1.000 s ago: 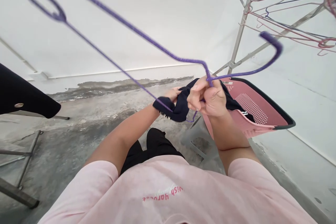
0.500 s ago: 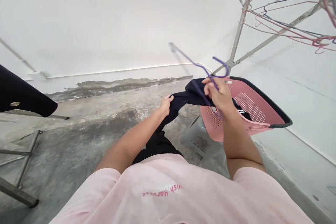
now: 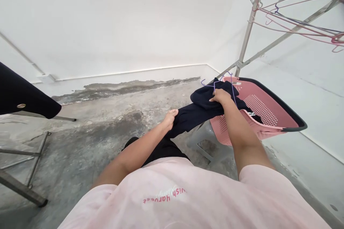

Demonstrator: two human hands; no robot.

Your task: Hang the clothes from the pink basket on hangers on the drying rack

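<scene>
A dark navy garment (image 3: 189, 114) is stretched between my two hands in front of me. My left hand (image 3: 171, 118) is closed on its left end. At its upper right part, my right hand (image 3: 220, 97) is closed on the cloth, with a purple wire hanger (image 3: 232, 85) at the same spot. The hanger's hook points up and left above the fingers, and part of its frame is hidden by the cloth. Just right of my right hand, a pink basket (image 3: 268, 103) with a dark rim holds some dark cloth (image 3: 255, 116).
Under the basket stands a grey stool (image 3: 204, 143). A metal rack (image 3: 248, 35) rises behind it, with several wire hangers (image 3: 298, 25) at the upper right. At the far left hangs a black item (image 3: 27, 93) over metal legs (image 3: 34, 164).
The purple hanger has swung down and right against the garment. The garment is spread wider below my right hand. My left hand has dropped slightly.
</scene>
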